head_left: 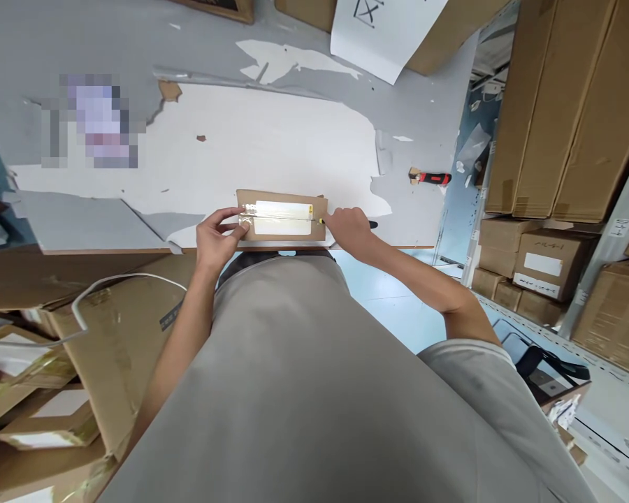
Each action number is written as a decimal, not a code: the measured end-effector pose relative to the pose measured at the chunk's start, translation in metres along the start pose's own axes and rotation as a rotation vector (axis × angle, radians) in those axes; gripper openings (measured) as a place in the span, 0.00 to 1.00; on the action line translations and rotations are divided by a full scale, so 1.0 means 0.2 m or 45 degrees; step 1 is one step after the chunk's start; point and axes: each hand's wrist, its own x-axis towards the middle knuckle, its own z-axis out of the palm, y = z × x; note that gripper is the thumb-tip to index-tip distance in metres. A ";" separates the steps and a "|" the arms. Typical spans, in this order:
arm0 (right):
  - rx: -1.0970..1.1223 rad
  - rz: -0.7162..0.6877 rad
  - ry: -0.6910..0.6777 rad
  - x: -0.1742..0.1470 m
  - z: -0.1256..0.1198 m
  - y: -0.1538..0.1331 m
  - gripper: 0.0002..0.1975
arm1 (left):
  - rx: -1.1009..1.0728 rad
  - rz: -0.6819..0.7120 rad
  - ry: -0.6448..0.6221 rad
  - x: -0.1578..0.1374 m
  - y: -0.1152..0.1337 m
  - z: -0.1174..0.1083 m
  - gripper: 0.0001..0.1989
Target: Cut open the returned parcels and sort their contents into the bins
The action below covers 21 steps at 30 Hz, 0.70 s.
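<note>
Oblong brown cardboard box (283,218) near white tabletop (272,133) edge: left hand (217,235) clamps left end, right hand (350,229) grips black tool (374,224), room beyond.

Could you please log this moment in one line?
left hand: touching cardboard box; right hand: gripping slim tool at box's right end; red-black cutter: on table

A worktable (314,154) here in the room, torn grey covering (94,220) around a white patch (251,126), a small cardboard box (283,227) at the near edge, a red-and-black tool (432,178) near the right end, a brown scrap (201,138)
</note>
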 end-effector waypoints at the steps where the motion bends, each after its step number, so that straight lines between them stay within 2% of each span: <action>1: 0.004 0.000 0.003 -0.01 0.01 0.02 0.24 | 0.001 0.001 0.007 0.00 0.00 0.01 0.24; 8: 0.058 -0.034 0.057 -0.03 0.11 0.13 0.22 | 0.010 0.009 0.007 -0.01 -0.01 0.03 0.27; 12: 0.077 -0.080 0.102 0.04 0.21 0.24 0.23 | 0.011 0.037 0.022 0.00 -0.01 0.04 0.32; 16: 0.210 -0.194 0.188 0.13 0.36 0.33 0.23 | -0.022 0.019 0.037 0.01 -0.02 0.04 0.37; 18: 0.341 -0.228 0.239 0.18 0.43 0.31 0.23 | -0.046 0.012 0.055 0.02 -0.04 0.03 0.40; 21: 0.632 -0.254 0.329 0.24 0.52 0.18 0.24 | -0.083 0.009 0.109 0.05 -0.09 -0.01 0.46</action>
